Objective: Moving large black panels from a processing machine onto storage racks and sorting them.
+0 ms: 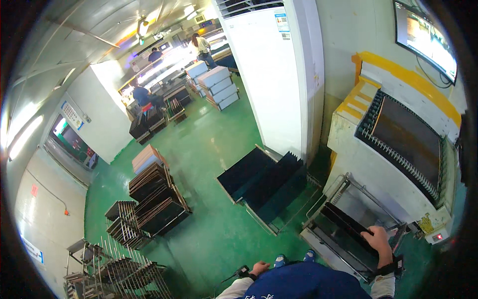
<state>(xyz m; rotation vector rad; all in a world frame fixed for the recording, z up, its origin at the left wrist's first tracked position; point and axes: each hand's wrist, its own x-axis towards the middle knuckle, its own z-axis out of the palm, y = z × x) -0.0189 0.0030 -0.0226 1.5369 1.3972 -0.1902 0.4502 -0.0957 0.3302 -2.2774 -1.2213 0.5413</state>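
At the lower right, my right hand (377, 242) is closed on the top edge of a dark flat panel (343, 218). The panel stands in a metal-framed rack (322, 244) on the floor, and part of it is hidden by my hand. Low in the middle hangs my left hand (260, 268), with its fingers loosely curled in and nothing visible in them. It is apart from the rack, beside my blue garment (303, 280). A small black device with a cable (242, 271) sits at my left wrist, and a black band (393, 266) is round my right one.
A pale machine (383, 174) with a slotted conveyor bed stands at the right. Racks of dark panels (269, 187) stand ahead. More loaded racks (159, 199) and bare metal racks (127, 271) are at left. A tall white cabinet (269, 74) rises ahead; people work far back.
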